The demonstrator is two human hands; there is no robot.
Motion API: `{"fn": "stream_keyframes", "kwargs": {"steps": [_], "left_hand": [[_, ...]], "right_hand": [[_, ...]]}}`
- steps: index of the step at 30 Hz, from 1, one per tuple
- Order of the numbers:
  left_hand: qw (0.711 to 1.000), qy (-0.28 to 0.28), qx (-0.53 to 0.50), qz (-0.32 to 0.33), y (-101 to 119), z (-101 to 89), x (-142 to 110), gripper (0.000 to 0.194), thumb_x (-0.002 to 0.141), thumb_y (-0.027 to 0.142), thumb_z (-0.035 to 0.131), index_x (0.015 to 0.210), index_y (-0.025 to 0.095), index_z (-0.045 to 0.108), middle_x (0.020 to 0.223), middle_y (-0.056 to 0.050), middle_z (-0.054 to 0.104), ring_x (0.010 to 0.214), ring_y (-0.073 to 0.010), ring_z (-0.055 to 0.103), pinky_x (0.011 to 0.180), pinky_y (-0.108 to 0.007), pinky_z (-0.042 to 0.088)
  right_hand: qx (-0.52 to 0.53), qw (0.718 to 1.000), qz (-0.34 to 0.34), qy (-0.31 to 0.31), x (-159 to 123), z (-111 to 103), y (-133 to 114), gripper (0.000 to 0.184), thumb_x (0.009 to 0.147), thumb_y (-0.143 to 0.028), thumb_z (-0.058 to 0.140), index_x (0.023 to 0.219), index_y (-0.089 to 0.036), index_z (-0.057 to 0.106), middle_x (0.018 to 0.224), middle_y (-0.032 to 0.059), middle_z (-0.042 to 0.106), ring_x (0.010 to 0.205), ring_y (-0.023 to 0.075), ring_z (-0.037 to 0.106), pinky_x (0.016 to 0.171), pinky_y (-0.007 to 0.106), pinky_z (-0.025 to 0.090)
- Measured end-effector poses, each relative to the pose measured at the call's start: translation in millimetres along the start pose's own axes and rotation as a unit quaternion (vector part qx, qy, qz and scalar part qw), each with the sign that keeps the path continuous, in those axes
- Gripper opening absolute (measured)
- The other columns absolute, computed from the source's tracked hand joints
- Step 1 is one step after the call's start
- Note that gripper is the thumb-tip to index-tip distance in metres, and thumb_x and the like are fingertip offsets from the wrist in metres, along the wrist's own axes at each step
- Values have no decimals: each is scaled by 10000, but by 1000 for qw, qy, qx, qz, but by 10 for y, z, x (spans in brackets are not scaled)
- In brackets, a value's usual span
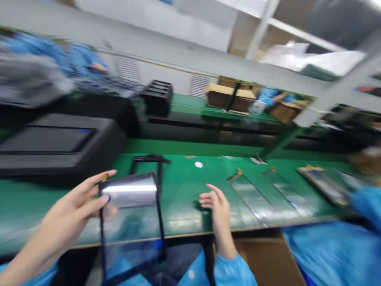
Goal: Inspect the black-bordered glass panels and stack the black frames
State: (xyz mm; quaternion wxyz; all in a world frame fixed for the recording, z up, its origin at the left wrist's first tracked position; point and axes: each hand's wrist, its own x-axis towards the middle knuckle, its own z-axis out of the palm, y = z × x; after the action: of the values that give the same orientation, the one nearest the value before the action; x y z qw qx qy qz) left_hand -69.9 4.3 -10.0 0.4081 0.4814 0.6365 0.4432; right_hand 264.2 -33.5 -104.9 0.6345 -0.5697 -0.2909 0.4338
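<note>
My left hand point(86, 198) pinches the left edge of a clear glass touch panel point(131, 222) with a black border, near its top corner. The panel is tilted up over the bench's front edge, and light glares across its upper part. My right hand point(216, 202) hovers above the green mat to the right, fingers apart and holding nothing. Behind the panel lies a black frame point(160, 174), partly hidden by it. Two clear glass panels point(251, 194) with orange tabs rest on the mat beyond my right hand.
A black foam block point(116, 159) at left carries a dark panel point(44, 139). A stack of panels point(323, 184) lies at right, beside a person's blue sleeve point(363, 206). Behind stand a black slotted rack point(157, 95) and cardboard boxes point(220, 95). A slanted post point(279, 143) meets the bench.
</note>
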Motion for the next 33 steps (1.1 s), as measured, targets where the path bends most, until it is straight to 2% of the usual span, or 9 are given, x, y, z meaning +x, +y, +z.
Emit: {"fn": "stream_keyframes", "kwargs": {"steps": [5,7,12,16,19,26,29,31,33], "left_hand": [[977,168,-126,19,594,-854,296,687,886,130,686,1545,217,512,964,89,745,754,-81,766,745,-177,600],[965,229,-123,19,743,-1092,484,631,922,94,658,1529,128,490,1002,77,721,750,-32,744,808,-168,575],[967,230,-109,26,910,-1321,1183,503,1057,176,593,1499,8,419,1331,-78,672,880,-58,744,877,-221,577],[962,267,-48,40,979,-1218,1848,427,1034,306,695,1412,140,589,1324,-118,684,1024,-230,741,843,-406,653],[963,260,28,62,1031,-1144,2185,432,1015,332,722,1395,154,617,1335,-118,679,1098,-266,720,905,-481,632],[930,173,298,128,1065,-1100,2282,395,1022,352,705,1370,173,650,1402,-121,662,1201,-306,686,999,-529,594],[900,43,404,156,849,-641,2324,321,1015,355,712,1271,161,712,1348,-97,706,1247,-324,673,1065,-549,552],[876,-56,453,157,605,-179,2356,269,1006,342,728,1211,168,735,1296,-91,733,1216,-300,692,1059,-534,560],[853,-122,486,145,351,282,2361,263,1003,331,735,1210,170,728,1283,-96,734,1169,-279,709,1022,-515,583]], "right_hand": [[-16,999,-4,-33,208,-174,408,515,766,-611,877,1025,-176,781,731,42,815,596,180,735,585,279,603],[-32,998,-10,-46,183,-218,482,505,787,-615,861,1019,-171,800,743,53,816,619,198,741,611,311,619],[-55,997,-30,-48,111,-283,515,524,801,-660,830,1007,-178,819,748,62,818,634,222,749,633,343,643],[-56,997,-43,-32,142,-257,539,623,759,-746,814,965,-158,829,712,80,803,599,230,737,601,342,638],[-56,997,-47,-20,193,-214,568,693,740,-801,787,954,-143,833,695,88,792,575,227,719,579,337,623],[-108,990,-94,-4,192,-159,658,659,844,-784,694,958,-150,831,683,90,783,554,228,724,553,328,619],[-166,975,-139,42,220,-219,681,610,969,-709,568,1023,-156,819,743,99,799,642,243,759,664,371,652],[-220,956,-176,86,334,-363,641,583,1008,-659,512,1078,-167,817,930,142,832,870,281,791,878,449,641],[-291,925,-211,126,511,-628,549,576,988,-649,517,1120,-180,825,1231,189,793,1206,353,709,1114,554,512]]}}
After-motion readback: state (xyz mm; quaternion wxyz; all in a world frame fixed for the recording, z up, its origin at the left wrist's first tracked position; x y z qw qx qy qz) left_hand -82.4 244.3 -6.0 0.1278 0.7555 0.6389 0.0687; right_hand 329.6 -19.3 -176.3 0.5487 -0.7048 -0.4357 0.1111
